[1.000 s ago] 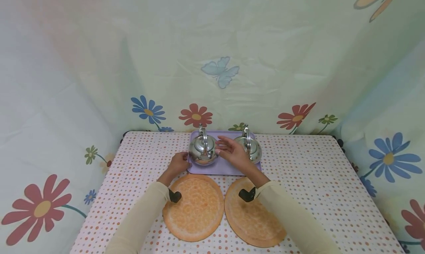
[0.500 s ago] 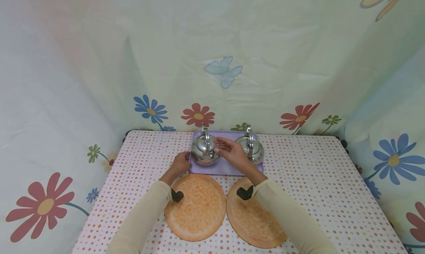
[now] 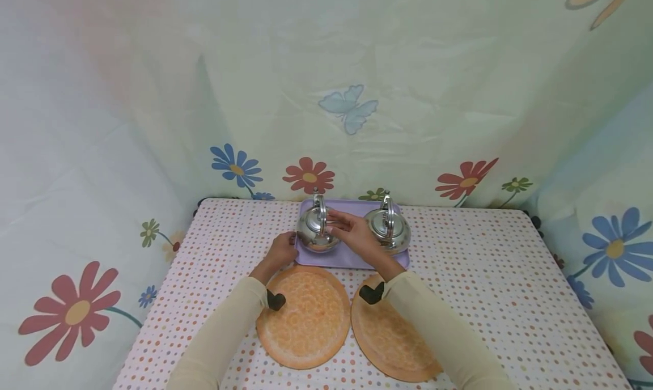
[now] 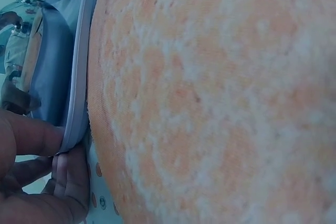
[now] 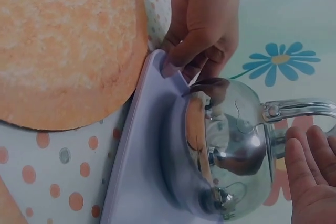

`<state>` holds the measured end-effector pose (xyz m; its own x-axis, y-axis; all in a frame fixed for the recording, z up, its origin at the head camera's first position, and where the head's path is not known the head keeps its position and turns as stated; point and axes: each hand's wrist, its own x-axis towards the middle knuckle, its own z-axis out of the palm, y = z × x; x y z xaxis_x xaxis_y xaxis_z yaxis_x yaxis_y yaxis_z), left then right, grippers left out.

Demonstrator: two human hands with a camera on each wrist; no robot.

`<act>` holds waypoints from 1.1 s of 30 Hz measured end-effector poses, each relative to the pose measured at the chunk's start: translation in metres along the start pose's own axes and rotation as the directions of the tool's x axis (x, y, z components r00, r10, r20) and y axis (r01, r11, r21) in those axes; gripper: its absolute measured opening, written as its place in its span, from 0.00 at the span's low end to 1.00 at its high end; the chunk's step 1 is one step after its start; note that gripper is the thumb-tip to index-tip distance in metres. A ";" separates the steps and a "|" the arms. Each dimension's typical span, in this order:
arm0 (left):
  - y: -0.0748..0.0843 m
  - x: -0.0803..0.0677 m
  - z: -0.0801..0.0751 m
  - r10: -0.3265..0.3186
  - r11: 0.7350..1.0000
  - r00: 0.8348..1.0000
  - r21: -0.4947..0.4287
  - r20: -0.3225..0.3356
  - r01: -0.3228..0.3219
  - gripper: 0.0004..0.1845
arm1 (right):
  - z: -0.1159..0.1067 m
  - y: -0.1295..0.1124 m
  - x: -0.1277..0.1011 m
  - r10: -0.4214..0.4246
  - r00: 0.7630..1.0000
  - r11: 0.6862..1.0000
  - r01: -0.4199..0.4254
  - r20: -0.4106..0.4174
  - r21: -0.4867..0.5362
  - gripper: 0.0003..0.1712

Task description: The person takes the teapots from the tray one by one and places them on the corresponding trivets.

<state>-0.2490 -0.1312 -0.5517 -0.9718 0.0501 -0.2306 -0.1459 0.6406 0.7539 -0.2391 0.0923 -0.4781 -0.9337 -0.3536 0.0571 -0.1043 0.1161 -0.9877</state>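
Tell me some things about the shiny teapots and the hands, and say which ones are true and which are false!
1. Two shiny teapots stand on the purple tray. True.
2. The left hand grips a teapot's handle. False: it pinches the tray's corner.
3. The right hand reaches to the left teapot's upright handle. True.
4. Two round orange mats lie on the dotted tablecloth. True.
5. A teapot sits on an orange mat. False: both are on the tray.
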 end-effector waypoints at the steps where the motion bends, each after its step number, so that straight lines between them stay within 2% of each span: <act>1: 0.000 0.000 0.000 0.002 1.000 1.000 0.001 0.000 -0.002 0.33 | 0.001 0.001 0.001 0.002 1.000 1.000 -0.002 0.000 0.003 0.30; 10: 0.005 0.001 0.000 0.009 1.000 1.000 0.008 0.014 -0.009 0.34 | 0.008 0.005 0.012 0.055 0.998 0.998 -0.054 -0.028 0.038 0.29; 16: 0.007 0.001 -0.001 0.038 0.999 0.999 -0.006 0.019 -0.038 0.35 | 0.013 0.003 0.015 0.050 0.998 0.997 -0.048 -0.036 0.068 0.22; 22: 0.005 -0.001 0.000 0.064 0.998 0.998 0.012 0.028 -0.065 0.34 | 0.017 0.004 0.016 0.063 0.995 0.995 -0.056 -0.079 0.082 0.19; 26: 0.005 -0.002 -0.001 0.083 0.996 0.996 0.031 0.013 -0.084 0.33 | 0.018 0.004 0.018 0.052 0.997 0.996 -0.047 -0.063 0.077 0.18; 33: 0.001 -0.003 -0.003 0.047 0.999 0.999 0.017 0.014 -0.047 0.34 | 0.019 0.000 0.018 0.016 1.000 0.997 -0.014 -0.024 0.071 0.18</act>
<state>-0.2473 -0.1328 -0.5482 -0.9749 0.0905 -0.2034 -0.0968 0.6506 0.7533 -0.2494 0.0685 -0.4798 -0.9431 -0.3294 0.0445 -0.0663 0.0550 -0.9963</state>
